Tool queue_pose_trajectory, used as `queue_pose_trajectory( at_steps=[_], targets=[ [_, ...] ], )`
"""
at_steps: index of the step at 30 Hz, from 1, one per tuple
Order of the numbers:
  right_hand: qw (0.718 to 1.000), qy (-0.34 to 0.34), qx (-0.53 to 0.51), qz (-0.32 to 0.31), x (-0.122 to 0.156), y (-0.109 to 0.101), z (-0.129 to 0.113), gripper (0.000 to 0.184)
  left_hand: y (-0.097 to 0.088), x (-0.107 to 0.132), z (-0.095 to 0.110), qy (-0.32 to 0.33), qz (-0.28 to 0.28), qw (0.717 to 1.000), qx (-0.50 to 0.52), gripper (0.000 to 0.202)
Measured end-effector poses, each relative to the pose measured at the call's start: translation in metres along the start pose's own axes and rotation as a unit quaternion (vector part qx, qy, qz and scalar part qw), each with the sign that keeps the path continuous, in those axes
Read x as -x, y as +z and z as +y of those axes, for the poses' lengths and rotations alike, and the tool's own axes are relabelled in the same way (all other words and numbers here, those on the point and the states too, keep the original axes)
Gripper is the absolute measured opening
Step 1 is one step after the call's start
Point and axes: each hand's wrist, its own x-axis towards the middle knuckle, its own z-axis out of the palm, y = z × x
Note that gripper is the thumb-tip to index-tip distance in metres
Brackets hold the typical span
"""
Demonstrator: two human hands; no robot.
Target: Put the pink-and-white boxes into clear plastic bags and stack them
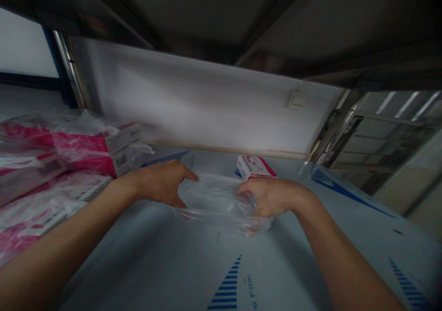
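A clear plastic bag (214,198) is stretched between my two hands, above the film-covered shelf. My left hand (165,182) grips its left end, thumb on top and fingers lower down, partly blurred. The right end is in my right hand (269,198), whose fingers reach round and under the plastic. Nothing can be made out inside the bag. Just behind my right hand lies a small pink and white box (256,167) on the shelf surface, its near side partly covered by the hand.
Pink and white boxes in clear plastic wrapping (93,145) are stacked at the left. A dark upper shelf (207,16) hangs low overhead. Behind is a white wall (193,104) with a light switch (296,100). Metal posts (334,127) stand at both sides of the film-covered shelf (165,265).
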Motion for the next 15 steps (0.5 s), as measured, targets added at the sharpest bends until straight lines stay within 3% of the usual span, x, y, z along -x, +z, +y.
queue_pose_trajectory(
  at_steps=[3, 9, 15],
  targets=[
    [0.999, -0.017, 0.008, 0.046, -0.002, 0.003, 0.001, 0.063, -0.001, 0.003, 0.006, -0.007, -0.044, 0.999, -0.004, 0.076],
    [0.991, -0.075, -0.012, 0.106, -0.024, 0.017, 0.007, 0.063, 0.021, -0.001, 0.016, 0.012, -0.011, 1.000, -0.006, 0.056],
    [0.986, -0.101, 0.004, 0.135, -0.038, 0.027, 0.020, 0.084, 0.041, -0.005, 0.012, 0.030, -0.001, 0.998, -0.061, 0.066]
  ],
)
